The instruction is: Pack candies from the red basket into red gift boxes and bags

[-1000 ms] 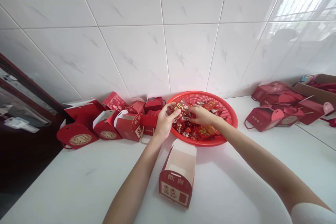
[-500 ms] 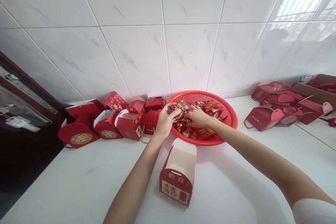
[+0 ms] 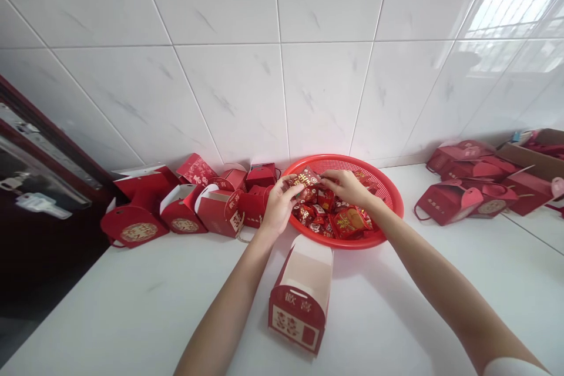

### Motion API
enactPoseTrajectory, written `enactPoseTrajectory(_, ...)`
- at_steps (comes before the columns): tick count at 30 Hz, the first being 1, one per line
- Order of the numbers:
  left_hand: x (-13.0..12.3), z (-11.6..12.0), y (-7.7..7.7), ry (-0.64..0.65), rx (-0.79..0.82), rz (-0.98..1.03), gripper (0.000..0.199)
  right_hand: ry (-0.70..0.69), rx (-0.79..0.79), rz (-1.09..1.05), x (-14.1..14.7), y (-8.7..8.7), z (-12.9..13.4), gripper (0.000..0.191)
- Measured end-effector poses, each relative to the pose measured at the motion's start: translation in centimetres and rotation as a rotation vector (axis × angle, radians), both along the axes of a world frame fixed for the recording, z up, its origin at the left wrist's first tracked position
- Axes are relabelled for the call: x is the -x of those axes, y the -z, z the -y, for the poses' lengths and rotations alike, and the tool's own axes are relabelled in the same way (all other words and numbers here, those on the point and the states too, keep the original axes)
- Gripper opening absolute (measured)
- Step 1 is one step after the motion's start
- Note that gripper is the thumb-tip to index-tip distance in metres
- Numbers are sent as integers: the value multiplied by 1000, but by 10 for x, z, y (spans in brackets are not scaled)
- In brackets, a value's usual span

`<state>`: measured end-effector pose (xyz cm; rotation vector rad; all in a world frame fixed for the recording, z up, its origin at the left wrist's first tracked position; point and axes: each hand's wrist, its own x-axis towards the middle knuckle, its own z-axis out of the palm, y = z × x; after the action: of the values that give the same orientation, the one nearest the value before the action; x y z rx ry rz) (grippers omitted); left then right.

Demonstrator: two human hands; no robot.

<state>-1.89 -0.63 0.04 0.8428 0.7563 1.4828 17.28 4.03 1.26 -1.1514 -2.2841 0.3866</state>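
Observation:
My left hand (image 3: 281, 202) is closed on a red packet (image 3: 307, 177) with gold print, over the left part of a red plastic basket (image 3: 390, 191). My right hand (image 3: 350, 188) is closed too, its fingertips pinched at the packet's right edge. Below them the basket holds a heap of small red and gold wrapped packets (image 3: 348, 223). In front of the basket stands a red paper gift box (image 3: 297, 311) with a pale inside, its top open between two end flaps.
Several red gift boxes (image 3: 220, 210) stand in a row at the left by the tiled wall (image 3: 229, 100). More red boxes (image 3: 447, 202) cluster at the right, near a brown cardboard box (image 3: 531, 158). At far left is a dark cabinet with keys (image 3: 44, 204).
My right hand has risen out of the heap to the right edge of the packet in my left hand. More packets in the basket show now. The view has shifted slightly.

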Motion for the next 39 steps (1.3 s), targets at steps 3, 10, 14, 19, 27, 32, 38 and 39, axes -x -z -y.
enactPoseTrajectory(3,1,0,-1,5,9,-11,36,29,92,-379,-7,-4,3,30)
enactPoseTrajectory(10,2,2,-1,31,0,-87,42,-31,324,-753,-10,-10,6,36)
enactPoseTrajectory(14,2,3,2,55,-51,-206,55,-64,285,-781,-9,-11,9,36)
enactPoseTrajectory(19,2,3,7,48,-143,-349,38,-124,235,-766,-11,-11,11,33)
enactPoseTrajectory(27,-1,2,6,58,-121,-312,40,-210,161,-643,-11,-8,13,30)
enactPoseTrajectory(32,-3,3,8,25,-184,-367,39,-320,220,-638,-8,-10,16,33)
enactPoseTrajectory(38,-3,2,11,-2,-218,-373,38,-297,229,-678,-7,-12,18,37)
enactPoseTrajectory(39,-3,2,11,1,-215,-363,38,-275,232,-694,-6,-12,18,39)
